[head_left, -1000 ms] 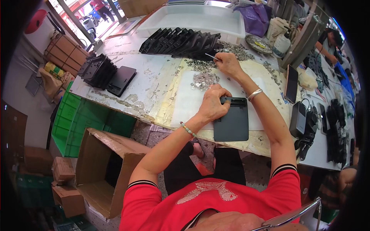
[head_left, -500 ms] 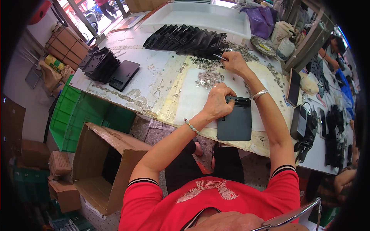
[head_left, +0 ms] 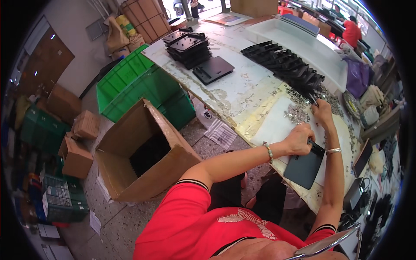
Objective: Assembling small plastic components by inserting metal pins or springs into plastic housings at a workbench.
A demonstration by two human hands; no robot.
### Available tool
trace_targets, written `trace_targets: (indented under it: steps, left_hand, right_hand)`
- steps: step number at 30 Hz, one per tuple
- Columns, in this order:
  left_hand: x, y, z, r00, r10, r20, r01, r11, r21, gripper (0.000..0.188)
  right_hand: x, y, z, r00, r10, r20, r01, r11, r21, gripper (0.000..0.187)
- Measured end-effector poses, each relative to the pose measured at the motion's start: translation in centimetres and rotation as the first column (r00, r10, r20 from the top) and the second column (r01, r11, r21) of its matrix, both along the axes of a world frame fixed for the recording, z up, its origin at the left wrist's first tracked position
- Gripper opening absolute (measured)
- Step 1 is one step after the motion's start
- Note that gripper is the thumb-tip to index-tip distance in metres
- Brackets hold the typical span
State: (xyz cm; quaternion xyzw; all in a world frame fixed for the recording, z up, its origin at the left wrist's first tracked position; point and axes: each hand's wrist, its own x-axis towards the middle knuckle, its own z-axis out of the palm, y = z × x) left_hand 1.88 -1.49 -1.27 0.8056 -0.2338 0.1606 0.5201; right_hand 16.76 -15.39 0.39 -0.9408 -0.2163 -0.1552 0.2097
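Observation:
My left hand is closed on the upper edge of a dark rectangular plastic panel, which lies at the table's near edge. A slot runs along that upper end, partly covered by my fingers. Just beyond it, my right hand grips a slim metal tool, possibly tweezers; its tip points at small dark metal parts. Nearer my left hand sits a heap of tiny pale, shiny pieces on a white sheet. Behind them stretches a leaning row of black plastic panels.
More black panels are stacked at the far left of the table, a single panel beside them. A white tray stands behind. On the floor are an open cardboard box and green crates.
The view has swung left, so the table and my hands appear farther right. My left hand still holds the panel, and my right hand remains near the small parts with the tool.

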Motion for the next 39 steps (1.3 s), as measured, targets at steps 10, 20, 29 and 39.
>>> trace_targets:
  steps: [10,20,29,39]
  left_hand:
    - [1.0,1.3,-0.6,0.999,-0.001,0.045,-0.001,0.998,0.055,0.013]
    - [0.2,0.6,0.9,0.998,-0.051,-0.024,0.052,0.995,0.08,0.016]
    - [0.3,0.6,0.6,0.999,-0.045,-0.018,0.046,0.997,0.065,0.017]
    - [0.2,0.7,0.6,0.999,-0.025,-0.022,0.026,0.998,0.058,0.017]
  right_hand:
    - [-1.1,-0.4,2.7,0.792,0.252,-0.556,0.168,0.785,0.596,0.014]
    - [-3.7,-2.1,4.3,0.756,0.32,-0.572,0.296,0.611,0.734,0.011]
    - [-0.9,-0.7,1.7,0.991,-0.086,-0.102,0.086,0.996,-0.002,0.025]
    - [0.4,1.0,1.5,0.963,-0.188,-0.19,0.186,0.982,-0.028,0.027]
